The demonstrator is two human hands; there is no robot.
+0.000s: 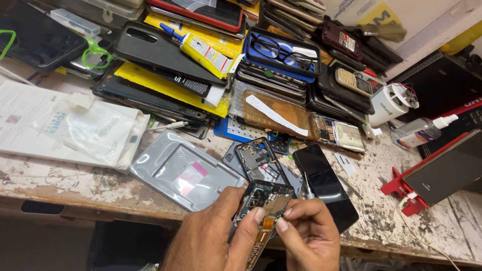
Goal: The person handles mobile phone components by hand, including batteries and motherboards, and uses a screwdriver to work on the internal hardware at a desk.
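Both hands, left (213, 241) and right (310, 233), are pinched shut on an opened phone (263, 200) held above the tabletop (75, 180) edge; its orange ribbon cable (258, 243) could be torn if tugged.

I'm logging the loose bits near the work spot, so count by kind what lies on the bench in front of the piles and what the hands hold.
Opened phone, held by left hand and right hand: 1
Bare phone frame: 1
Black screen panel: 1
Grey back cover: 1
Total: 4
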